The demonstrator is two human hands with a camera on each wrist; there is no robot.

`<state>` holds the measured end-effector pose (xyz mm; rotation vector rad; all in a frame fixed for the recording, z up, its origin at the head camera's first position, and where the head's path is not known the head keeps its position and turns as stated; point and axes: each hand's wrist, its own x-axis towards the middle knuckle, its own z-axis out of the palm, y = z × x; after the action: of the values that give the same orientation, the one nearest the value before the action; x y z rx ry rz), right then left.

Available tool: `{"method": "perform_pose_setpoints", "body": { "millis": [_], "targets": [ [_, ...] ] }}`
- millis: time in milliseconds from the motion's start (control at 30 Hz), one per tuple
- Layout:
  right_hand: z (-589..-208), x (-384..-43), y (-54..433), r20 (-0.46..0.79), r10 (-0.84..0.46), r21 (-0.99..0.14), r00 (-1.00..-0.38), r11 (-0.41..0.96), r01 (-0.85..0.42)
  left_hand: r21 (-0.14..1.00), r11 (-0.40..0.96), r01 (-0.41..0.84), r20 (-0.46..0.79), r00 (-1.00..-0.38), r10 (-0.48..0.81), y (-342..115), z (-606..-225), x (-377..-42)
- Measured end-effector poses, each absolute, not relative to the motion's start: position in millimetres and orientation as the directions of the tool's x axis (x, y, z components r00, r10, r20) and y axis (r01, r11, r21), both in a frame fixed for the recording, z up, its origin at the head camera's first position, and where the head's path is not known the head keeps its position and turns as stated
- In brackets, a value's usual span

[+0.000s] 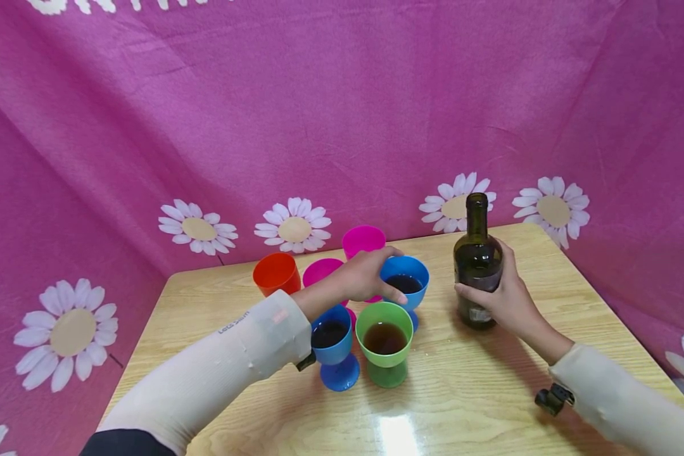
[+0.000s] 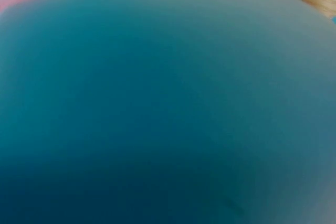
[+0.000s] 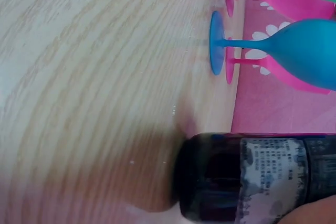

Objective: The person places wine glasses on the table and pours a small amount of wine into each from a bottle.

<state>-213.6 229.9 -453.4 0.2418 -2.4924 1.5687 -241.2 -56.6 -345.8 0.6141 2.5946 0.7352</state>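
My left hand (image 1: 370, 273) reaches over the cups, its thumb and fingers curved round the bowl of the right-hand blue goblet (image 1: 415, 301), which holds dark liquid. This blue goblet (image 3: 302, 51) stands on its foot in the right wrist view. My right hand (image 1: 510, 301) grips a dark green wine bottle (image 1: 479, 253) by its body, thumb across the front. The bottle (image 3: 215, 177) is upright, its base at or just above the table. In front of my left wrist are a green goblet (image 1: 384, 361) and another blue goblet (image 1: 337, 354), both with dark liquid.
An orange goblet (image 1: 276, 273) and two pink goblets, one at the back (image 1: 363, 239) and one nearer (image 1: 321, 269), stand behind my left forearm. The wooden table (image 1: 462, 392) ends at a pink flowered cloth (image 1: 342, 126). A blurred blue surface fills most of the left wrist view.
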Motion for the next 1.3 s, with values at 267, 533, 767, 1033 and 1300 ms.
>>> {"method": "perform_pose_setpoints", "body": {
  "millis": [267, 533, 767, 1033, 1300],
  "targets": [
    [-458.9, -214.6, 237.4, 0.194, -0.012, -0.912, -0.981, 0.366, -0.185, 0.567, 0.765, 0.305, -0.231, -0.833, 0.503, -56.7, -345.5, -241.5],
    [-466.4, -213.8, 240.7, 0.21, -0.009, -0.917, -0.978, 0.345, -0.2, 0.566, 0.764, 0.31, -0.228, -0.831, 0.507, -56.8, -346.3, -241.7],
    [-467.6, -213.6, 241.1, 0.22, -0.016, -0.917, -0.975, 0.338, -0.212, 0.564, 0.76, 0.322, -0.232, -0.822, 0.521, -57.5, -345.1, -242.3],
    [-471.6, -214.3, 239.2, 0.235, -0.014, -0.913, -0.972, 0.339, -0.226, 0.554, 0.766, 0.325, -0.25, -0.813, 0.526, -57.9, -344.5, -242.9],
    [-472.8, -213.6, 239.4, 0.23, -0.016, -0.916, -0.973, 0.333, -0.222, 0.553, 0.769, 0.32, -0.264, -0.808, 0.526, -56.5, -343.2, -242.0]
  ]
}}
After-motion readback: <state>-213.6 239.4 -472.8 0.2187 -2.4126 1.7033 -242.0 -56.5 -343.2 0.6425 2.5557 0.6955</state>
